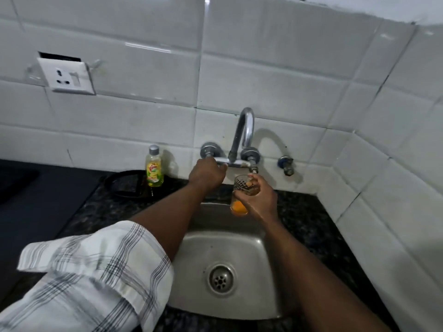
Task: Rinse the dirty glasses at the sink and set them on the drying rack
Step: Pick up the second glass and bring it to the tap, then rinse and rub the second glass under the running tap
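Note:
My right hand [259, 197] grips a patterned drinking glass [241, 188] with orange liquid in its bottom. I hold it upright over the back of the steel sink [199, 238], just below the right tap valve [250, 155]. My left hand [207, 173] is curled round the left tap handle, which it hides, on the wall-mounted chrome faucet [244, 130]. No running water is visible.
A yellow dish-soap bottle [154, 167] stands on the dark granite counter [309, 224] left of the faucet, next to a dark round object [124, 184]. A spare wall valve [286, 165] sticks out on the right. A wall socket [67, 77] sits upper left.

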